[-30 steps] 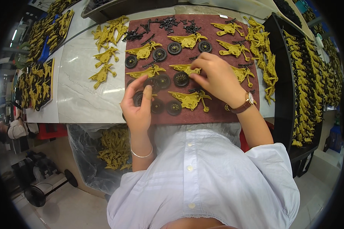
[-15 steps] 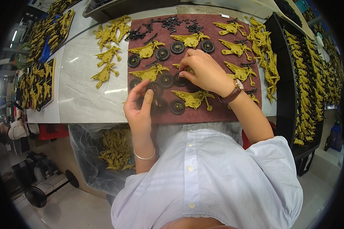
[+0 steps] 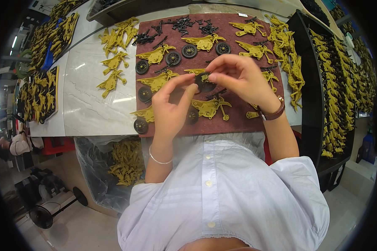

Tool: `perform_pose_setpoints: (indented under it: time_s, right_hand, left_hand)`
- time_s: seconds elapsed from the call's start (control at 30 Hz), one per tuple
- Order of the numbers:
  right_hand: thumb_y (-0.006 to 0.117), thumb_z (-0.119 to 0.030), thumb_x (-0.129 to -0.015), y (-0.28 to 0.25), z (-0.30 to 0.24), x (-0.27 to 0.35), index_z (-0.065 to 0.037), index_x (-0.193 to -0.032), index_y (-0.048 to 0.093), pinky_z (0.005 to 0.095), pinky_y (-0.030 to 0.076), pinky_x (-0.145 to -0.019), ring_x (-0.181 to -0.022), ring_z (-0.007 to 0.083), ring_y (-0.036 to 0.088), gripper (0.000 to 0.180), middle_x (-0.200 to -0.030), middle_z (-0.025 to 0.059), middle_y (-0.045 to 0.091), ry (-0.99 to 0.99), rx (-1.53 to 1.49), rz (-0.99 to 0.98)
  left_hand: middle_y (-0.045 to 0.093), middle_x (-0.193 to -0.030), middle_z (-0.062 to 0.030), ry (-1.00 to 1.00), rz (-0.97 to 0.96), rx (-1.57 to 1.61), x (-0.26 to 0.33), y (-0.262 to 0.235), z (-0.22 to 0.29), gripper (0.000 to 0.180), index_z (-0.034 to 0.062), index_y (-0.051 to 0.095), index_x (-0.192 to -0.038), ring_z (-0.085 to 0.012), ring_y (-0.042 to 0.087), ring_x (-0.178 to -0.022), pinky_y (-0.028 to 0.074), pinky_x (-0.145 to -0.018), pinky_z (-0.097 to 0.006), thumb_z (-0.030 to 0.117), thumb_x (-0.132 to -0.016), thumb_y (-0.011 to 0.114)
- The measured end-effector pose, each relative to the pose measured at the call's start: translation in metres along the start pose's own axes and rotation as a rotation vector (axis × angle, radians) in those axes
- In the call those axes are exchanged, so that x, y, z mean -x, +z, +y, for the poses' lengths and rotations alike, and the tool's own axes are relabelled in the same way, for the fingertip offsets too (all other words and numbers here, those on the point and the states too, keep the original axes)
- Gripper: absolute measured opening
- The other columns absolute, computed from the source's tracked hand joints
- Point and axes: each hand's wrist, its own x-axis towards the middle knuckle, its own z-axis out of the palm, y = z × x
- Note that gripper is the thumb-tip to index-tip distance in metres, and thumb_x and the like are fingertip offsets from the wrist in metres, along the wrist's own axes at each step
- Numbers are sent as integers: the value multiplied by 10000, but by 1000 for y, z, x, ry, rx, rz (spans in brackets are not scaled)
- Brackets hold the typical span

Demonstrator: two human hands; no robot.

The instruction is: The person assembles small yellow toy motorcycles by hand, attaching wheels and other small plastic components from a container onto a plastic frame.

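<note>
- My left hand (image 3: 171,109) and right hand (image 3: 238,79) pinch 1 black wheel (image 3: 204,82) between them, above the maroon mat (image 3: 243,121).
- My fingers hide part of the wheel.
- Yellow motorbike frame (image 3: 209,106) lies at 6 o'clock of it on the surface; loose black wheels at 10 o'clock.

My left hand (image 3: 169,109) is lifted over the mat (image 3: 247,117), palm turned away from me, thumb and forefinger stretched up to pinch the near edge of the wheel (image 3: 204,82). My right hand (image 3: 238,79) comes in from the right of the wheel, fingers (image 3: 222,62) curled over its top, thumb beneath. Both forearms rise from my chest and meet at the wheel. A bangle circles my left wrist, a watch my right.
</note>
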Motion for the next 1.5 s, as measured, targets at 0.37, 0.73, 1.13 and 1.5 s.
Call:
perform_pose_setpoints:
  time_s: [0.37,0.73,1.13,1.5]
  right_hand:
    - [600,-25,-807,-31,13,10,-24,-897,679,402,493,-751,-819,339,628,119,-840,153,674,-88,620,100]
    - [656,-15,-806,-33,27,9,-14,-909,664,356,484,-740,-808,270,612,104,-820,108,643,-115,676,110]
    - [668,-133,-854,-23,12,16,-36,-960,664,327,493,-710,-814,230,627,144,-877,82,604,-86,507,339]
    - [754,-88,-810,27,-6,20,-26,-1046,603,250,528,-724,-854,86,636,287,-944,45,656,61,-570,326]
  left_hand:
    - [626,-742,-149,255,-367,-835,-46,17,4,465,-4,656,-1090,-314,618,-707,492,-665,-397,55,-649,792]
    - [640,-793,-196,275,-546,-830,-68,27,-2,354,-31,674,-1006,-357,627,-781,496,-711,-415,59,-674,756]
    - [624,-734,-18,6,-211,-67,-79,6,8,302,-16,657,-1057,-83,589,-639,480,-574,-232,265,-965,593]
    - [573,-759,-11,244,-10,118,-42,52,16,380,3,606,-1017,-56,516,-721,408,-640,-204,342,-1039,435]
